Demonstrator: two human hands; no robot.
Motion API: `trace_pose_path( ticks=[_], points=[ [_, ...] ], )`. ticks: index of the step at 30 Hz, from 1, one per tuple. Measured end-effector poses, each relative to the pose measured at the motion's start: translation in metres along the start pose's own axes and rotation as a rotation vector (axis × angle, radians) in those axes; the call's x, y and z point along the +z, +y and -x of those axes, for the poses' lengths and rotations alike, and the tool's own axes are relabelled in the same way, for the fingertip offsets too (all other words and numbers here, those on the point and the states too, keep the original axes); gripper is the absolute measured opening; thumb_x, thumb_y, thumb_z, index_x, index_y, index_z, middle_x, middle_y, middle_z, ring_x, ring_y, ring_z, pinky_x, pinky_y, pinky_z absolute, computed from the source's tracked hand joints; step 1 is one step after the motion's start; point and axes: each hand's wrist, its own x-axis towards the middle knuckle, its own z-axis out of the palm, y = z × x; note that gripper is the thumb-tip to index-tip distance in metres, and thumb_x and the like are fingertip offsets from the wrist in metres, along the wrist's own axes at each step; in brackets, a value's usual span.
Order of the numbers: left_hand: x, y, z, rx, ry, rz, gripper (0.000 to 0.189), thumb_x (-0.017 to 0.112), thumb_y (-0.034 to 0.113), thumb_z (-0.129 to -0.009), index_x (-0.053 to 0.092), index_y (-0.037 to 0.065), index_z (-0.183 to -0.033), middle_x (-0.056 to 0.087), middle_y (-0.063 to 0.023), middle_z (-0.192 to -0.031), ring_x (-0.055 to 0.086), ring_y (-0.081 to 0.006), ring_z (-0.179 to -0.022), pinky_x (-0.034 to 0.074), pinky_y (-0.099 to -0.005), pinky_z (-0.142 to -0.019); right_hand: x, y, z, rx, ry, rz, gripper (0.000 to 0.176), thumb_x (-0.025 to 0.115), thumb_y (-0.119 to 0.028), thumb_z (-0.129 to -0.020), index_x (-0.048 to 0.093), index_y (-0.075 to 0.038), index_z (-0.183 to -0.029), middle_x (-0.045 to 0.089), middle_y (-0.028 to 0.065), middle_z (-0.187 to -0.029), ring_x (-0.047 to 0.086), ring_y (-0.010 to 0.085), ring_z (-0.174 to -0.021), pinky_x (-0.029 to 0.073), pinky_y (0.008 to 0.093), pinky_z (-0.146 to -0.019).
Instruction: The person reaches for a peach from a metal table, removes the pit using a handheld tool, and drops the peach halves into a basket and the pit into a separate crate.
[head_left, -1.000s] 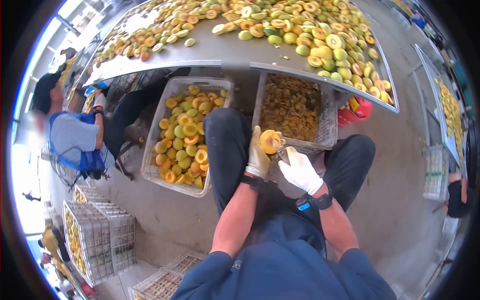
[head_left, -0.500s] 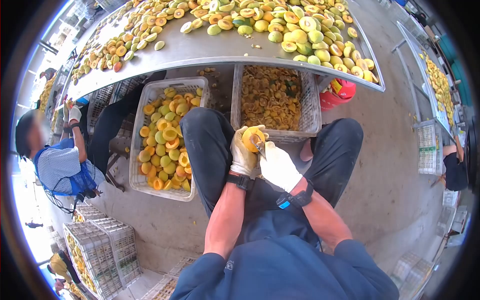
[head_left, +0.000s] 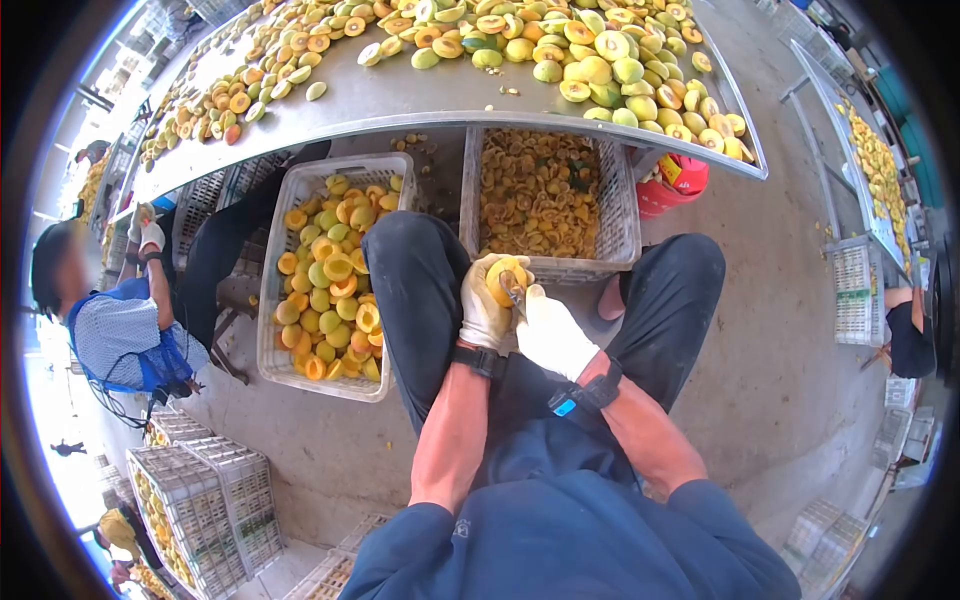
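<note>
Wearing a white glove, my left hand (head_left: 484,305) is closed around a halved yellow peach (head_left: 503,279), its cut face turned up. My right hand (head_left: 556,335), also gloved, grips a small metal pitting tool (head_left: 516,291); the tip is at the middle of the peach and the handle is mostly hidden in my fingers. Just beyond my hands stands a plastic crate (head_left: 636,215) of brownish-yellow pits and scraps. To the left of my knee, another crate (head_left: 272,330) holds hollowed peach halves.
A metal table (head_left: 390,90) heaped with cut peaches spans the front. Under its right end is a red bag (head_left: 672,190). A seated co-worker (head_left: 130,330) in a blue vest is at left. Stacked crates (head_left: 215,500) stand behind at left; another table (head_left: 835,120) is at right.
The tool has shifted slightly within the peach and my right hand has moved a little left. The peach has tilted slightly in my left hand. The co-worker's hands have moved slightly.
</note>
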Motion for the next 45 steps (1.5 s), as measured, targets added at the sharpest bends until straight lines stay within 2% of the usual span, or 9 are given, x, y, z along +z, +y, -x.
trace_pose_path(
  ticks=[3,6,10,13,16,24,32,40,45],
  points=[
    [-0.015,-0.004,-0.008,-0.212,-0.049,0.264,0.028,0.046,0.023,-0.095,0.055,-0.003,-0.101,0.069,-0.0196,-0.091,0.067,-0.0278,-0.079,0.056,-0.0378,-0.076,-0.006,-0.001,0.003,-0.041,-0.009,-0.035,0.028,0.052,-0.008,-0.081,0.053,0.012,-0.1,0.06,0.0285,-0.08,0.061,0.0419,-0.072,0.05,0.0471,-0.066],
    [-0.015,-0.004,-0.009,-0.127,-0.059,-0.09,0.026,0.049,0.023,-0.095,0.055,-0.001,-0.102,0.069,-0.0211,-0.091,0.068,-0.0291,-0.081,0.056,-0.0386,-0.075,-0.013,0.005,0.007,0.025,-0.142,-0.036,0.027,0.051,-0.008,-0.081,0.054,0.009,-0.102,0.06,0.0288,-0.081,0.06,0.0433,-0.074,0.05,0.0464,-0.07],
    [-0.007,-0.003,-0.017,-0.595,0.046,0.059,0.039,0.05,0.038,-0.097,0.063,0.001,-0.1,0.069,-0.0159,-0.087,0.068,-0.024,-0.078,0.055,-0.0329,-0.07,-0.013,0.032,0.003,0.0,-0.201,-0.059,0.027,0.05,-0.009,-0.084,0.053,0.004,-0.107,0.061,0.0228,-0.08,0.063,0.0366,-0.07,0.053,0.0424,-0.064],
    [0.015,0.01,-0.007,-0.261,0.129,-0.127,0.037,0.053,0.036,-0.099,0.066,0.002,-0.096,0.068,-0.0066,-0.082,0.065,-0.014,-0.071,0.052,-0.027,-0.064,-0.036,0.001,-0.007,0.487,-0.289,-0.595,0.03,0.052,-0.014,-0.087,0.048,0.0,-0.113,0.06,0.0108,-0.089,0.062,0.0186,-0.067,0.051,0.0331,-0.046],
    [0.007,-0.004,-0.011,-0.064,0.15,-0.21,0.039,0.056,0.035,-0.097,0.066,-0.002,-0.096,0.067,-0.0094,-0.08,0.065,-0.0184,-0.065,0.053,-0.0295,-0.057,-0.022,-0.008,-0.009,0.361,-0.175,-0.467,0.031,0.054,-0.014,-0.086,0.049,0.002,-0.113,0.06,0.0135,-0.09,0.062,0.023,-0.068,0.054,0.0364,-0.055],
    [-0.01,-0.007,-0.016,-0.284,0.151,-0.31,0.027,0.061,0.023,-0.09,0.068,-0.003,-0.09,0.069,-0.0103,-0.077,0.065,-0.0185,-0.063,0.052,-0.0284,-0.06,-0.005,0.006,0.003,0.199,-0.181,-0.166,0.031,0.052,-0.01,-0.083,0.052,0.011,-0.106,0.064,0.028,-0.088,0.066,0.0391,-0.084,0.052,0.0426,-0.073],
    [0.005,0.019,-0.015,-0.408,-0.085,-0.552,0.039,0.059,0.035,-0.096,0.069,-0.002,-0.099,0.07,-0.0083,-0.081,0.066,-0.0165,-0.072,0.052,-0.027,-0.066,-0.035,0.001,0.007,0.568,-0.453,-0.823,0.019,0.054,-0.014,-0.089,0.047,-0.007,-0.105,0.051,0.0009,-0.073,0.045,0.0078,-0.049,0.039,0.0257,-0.04],
    [0.014,-0.002,-0.007,-0.008,0.18,-0.392,0.038,0.059,0.032,-0.098,0.07,-0.002,-0.084,0.066,-0.007,-0.068,0.063,-0.0138,-0.058,0.05,-0.0253,-0.056,-0.036,-0.013,0.0,0.594,-0.435,-0.969,0.012,0.053,-0.012,-0.089,0.047,-0.008,-0.098,0.049,-0.0009,-0.072,0.041,0.0052,-0.047,0.035,0.0211,-0.038],
    [0.011,0.008,-0.008,0.062,-0.026,-0.299,0.039,0.056,0.03,-0.096,0.068,-0.005,-0.083,0.067,-0.0145,-0.066,0.065,-0.0199,-0.055,0.053,-0.028,-0.051,-0.042,-0.007,-0.005,0.54,-0.559,-1.335,0.008,0.055,-0.011,-0.09,0.047,-0.012,-0.088,0.044,-0.0037,-0.068,0.037,0.0018,-0.046,0.03,0.0185,-0.035]
  ],
)
